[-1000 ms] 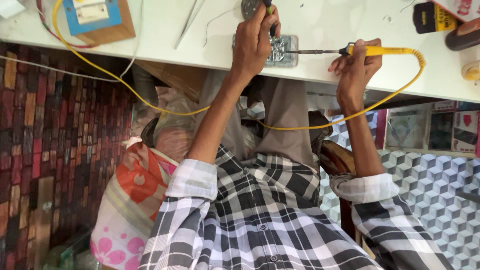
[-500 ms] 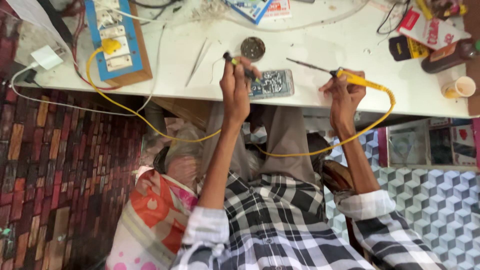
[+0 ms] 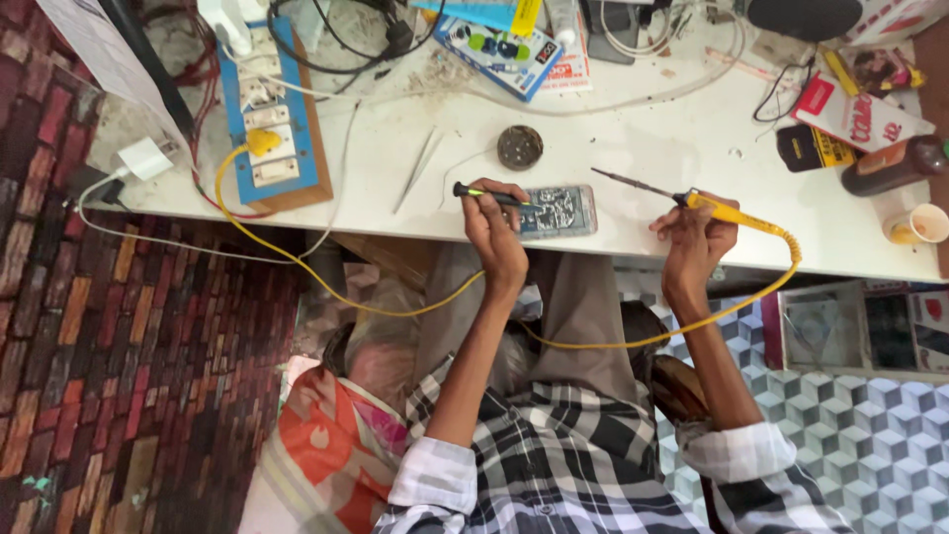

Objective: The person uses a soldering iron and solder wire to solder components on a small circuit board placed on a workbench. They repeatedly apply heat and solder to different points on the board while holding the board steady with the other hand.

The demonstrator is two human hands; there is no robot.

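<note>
My left hand point(image 3: 497, 229) grips a thin screwdriver point(image 3: 481, 192) with a black and green handle, resting at the left end of an opened phone point(image 3: 560, 210) whose circuit board shows. The phone lies near the front edge of the white table point(image 3: 652, 138). My right hand point(image 3: 698, 229) holds a yellow soldering iron point(image 3: 733, 213), its metal tip point(image 3: 618, 179) pointing left and hanging apart from the phone, just above its right end. The iron's yellow cord point(image 3: 633, 342) loops under the table to a plug point(image 3: 262, 142).
A blue switch board point(image 3: 267, 129) with sockets sits at the table's left. Tweezers point(image 3: 415, 170) and a round tin point(image 3: 519, 146) lie behind the phone. A brown bottle point(image 3: 895, 166), small cup point(image 3: 915, 224), packages and tangled cables crowd the back and right.
The soldering iron's tip, which touched the phone's board a second ago, has come off it to the upper right. The view has tilted up, showing more of the table.
</note>
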